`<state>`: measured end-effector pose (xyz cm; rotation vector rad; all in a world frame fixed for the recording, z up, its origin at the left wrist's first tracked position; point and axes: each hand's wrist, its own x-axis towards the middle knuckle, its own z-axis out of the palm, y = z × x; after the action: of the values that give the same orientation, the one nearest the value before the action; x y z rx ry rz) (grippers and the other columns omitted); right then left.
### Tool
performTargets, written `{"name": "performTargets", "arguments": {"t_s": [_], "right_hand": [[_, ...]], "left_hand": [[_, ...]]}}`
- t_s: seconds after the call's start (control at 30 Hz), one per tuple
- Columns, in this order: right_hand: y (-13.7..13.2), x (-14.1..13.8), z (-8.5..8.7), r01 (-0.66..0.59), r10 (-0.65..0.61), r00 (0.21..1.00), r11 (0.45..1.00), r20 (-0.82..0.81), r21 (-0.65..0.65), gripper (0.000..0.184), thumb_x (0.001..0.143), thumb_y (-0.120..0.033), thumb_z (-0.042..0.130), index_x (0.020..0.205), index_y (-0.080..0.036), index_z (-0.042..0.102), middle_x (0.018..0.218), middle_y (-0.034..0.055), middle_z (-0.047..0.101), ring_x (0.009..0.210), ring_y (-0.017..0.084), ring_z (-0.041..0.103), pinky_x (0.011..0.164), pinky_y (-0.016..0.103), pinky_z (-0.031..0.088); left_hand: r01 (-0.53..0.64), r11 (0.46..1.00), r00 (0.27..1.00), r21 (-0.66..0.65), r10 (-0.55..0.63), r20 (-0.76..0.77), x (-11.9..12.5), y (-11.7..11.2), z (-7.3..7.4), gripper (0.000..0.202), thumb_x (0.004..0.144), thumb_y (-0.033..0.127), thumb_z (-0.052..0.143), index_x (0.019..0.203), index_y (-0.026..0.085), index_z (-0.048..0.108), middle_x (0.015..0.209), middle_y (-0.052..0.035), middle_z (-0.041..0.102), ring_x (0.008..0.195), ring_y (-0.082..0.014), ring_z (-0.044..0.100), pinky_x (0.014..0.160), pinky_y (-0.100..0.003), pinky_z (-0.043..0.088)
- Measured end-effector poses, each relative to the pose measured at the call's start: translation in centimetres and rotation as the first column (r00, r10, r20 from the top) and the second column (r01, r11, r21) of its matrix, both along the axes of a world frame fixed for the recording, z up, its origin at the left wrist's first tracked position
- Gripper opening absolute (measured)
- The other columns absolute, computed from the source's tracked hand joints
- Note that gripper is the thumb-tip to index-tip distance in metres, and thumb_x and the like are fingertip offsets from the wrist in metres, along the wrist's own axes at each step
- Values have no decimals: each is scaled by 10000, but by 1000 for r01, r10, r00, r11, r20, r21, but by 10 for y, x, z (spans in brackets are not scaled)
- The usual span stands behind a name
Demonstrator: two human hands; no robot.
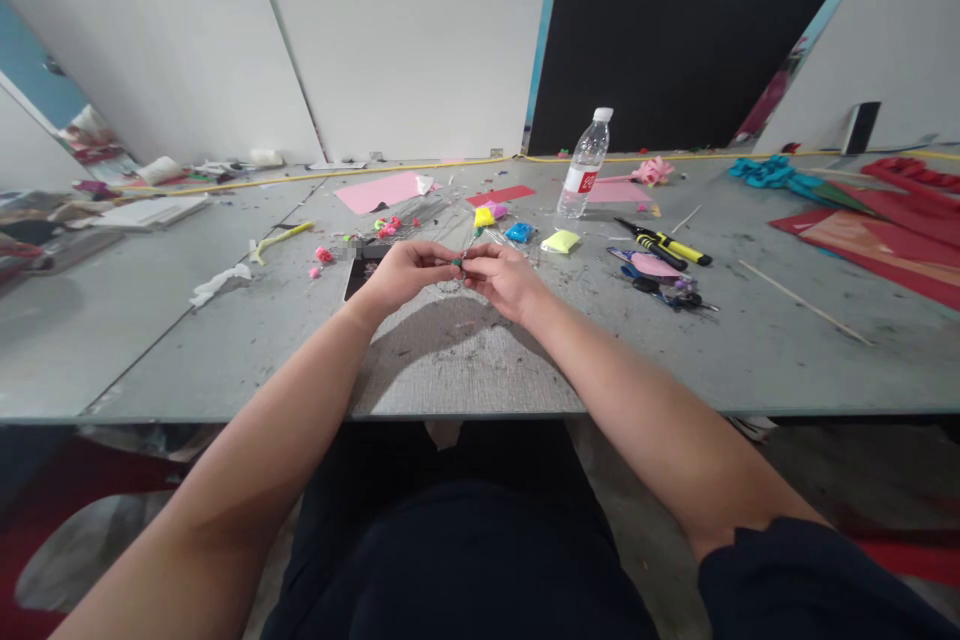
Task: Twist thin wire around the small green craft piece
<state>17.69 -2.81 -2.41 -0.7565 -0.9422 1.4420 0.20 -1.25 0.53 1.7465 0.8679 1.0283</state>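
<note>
Above the table's near half, my left hand (403, 272) and my right hand (505, 278) meet at the fingertips. Pinched between them is a small dark green piece (457, 263), perhaps modelling clay; its exact shape is too small to tell. Both hands are closed, thumbs against the fingers. Just beyond them lie small packets: a yellow one (484, 217), a blue one (519, 232) and a pale yellow one (561, 241). A dark, flat rectangular object (360, 275) lies partly hidden behind my left hand.
A water bottle (585, 165) stands beyond my right hand. Black-and-yellow pliers (664, 245) and a thin stick (806, 302) lie to the right. Pink paper (382, 191), red paper (501, 195) and small pink bits (323, 254) are scattered about. The grey table's front edge (465, 415) runs before my body.
</note>
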Motion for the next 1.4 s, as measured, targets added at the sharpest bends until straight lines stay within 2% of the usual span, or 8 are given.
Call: {"name": "performTargets", "arguments": {"t_s": [0.2, 0.37, 0.63, 0.77, 0.87, 1.03, 1.17, 1.4], "right_hand": [[0, 0, -4, -7, 7, 999, 1000, 51, 8, 258, 554, -154, 853, 706, -210, 652, 723, -3, 685, 683, 150, 623, 682, 326, 515], [0, 1, -4, -12, 11, 998, 1000, 55, 12, 268, 532, -169, 856, 704, -209, 655, 715, -7, 682, 703, 155, 631, 689, 321, 508], [-5, 3, 1, -32, 32, 999, 999, 30, 6, 272, 543, -143, 853, 729, -199, 664, 759, 9, 710, 722, 157, 656, 691, 310, 512], [-5, 5, 3, -36, 36, 999, 999, 12, 8, 288, 576, -124, 862, 762, -204, 657, 747, 0, 699, 739, 166, 673, 690, 306, 513], [-4, 6, 2, -41, 41, 999, 999, 9, 14, 275, 590, -131, 859, 765, -206, 660, 732, -1, 697, 738, 167, 677, 693, 308, 514], [-4, 5, 2, -27, 27, 999, 999, 18, 18, 238, 588, -150, 855, 751, -198, 687, 719, 7, 707, 727, 164, 682, 681, 302, 514], [-5, 6, 3, -29, 28, 999, 999, 21, 28, 212, 592, -151, 850, 745, -197, 711, 742, 15, 722, 752, 171, 694, 703, 310, 529], [-5, 6, 1, -40, 38, 999, 997, 30, 64, 265, 565, -182, 897, 756, -197, 714, 765, 16, 730, 752, 170, 693, 709, 314, 528]], "left_hand": [[8, 1000, 1000, 8, -8, -25, 0, 3, -2, 229, 606, 261, 900, 785, 173, 786, 670, -11, 700, 649, -134, 620, 639, -290, 479], [16, 1000, 1000, -9, -16, -21, 0, 3, -3, 237, 610, 261, 903, 781, 160, 774, 704, -25, 714, 677, -143, 640, 662, -300, 488], [84, 995, 996, -49, -86, -33, -5, -3, 5, 212, 667, 253, 877, 846, 166, 803, 797, -53, 761, 745, -158, 668, 723, -312, 520], [85, 991, 996, -107, -86, -3, -8, -1, 4, 223, 733, 275, 845, 928, 170, 818, 825, -65, 761, 734, -149, 659, 722, -311, 529], [86, 988, 996, -129, -85, 16, -8, 2, 2, 216, 739, 306, 850, 909, 177, 818, 808, -57, 751, 710, -138, 648, 697, -296, 528], [104, 988, 994, -113, -101, 38, -5, 3, -1, 241, 697, 329, 880, 873, 179, 811, 761, -36, 737, 651, -117, 620, 652, -274, 507], [92, 993, 995, -81, -89, 42, -3, 2, -1, 207, 715, 314, 862, 848, 171, 795, 757, -38, 733, 637, -115, 603, 664, -291, 504], [102, 992, 994, -68, -99, 42, -2, 1, -1, 193, 731, 295, 849, 848, 160, 775, 755, -40, 728, 642, -119, 603, 672, -300, 504]]}}
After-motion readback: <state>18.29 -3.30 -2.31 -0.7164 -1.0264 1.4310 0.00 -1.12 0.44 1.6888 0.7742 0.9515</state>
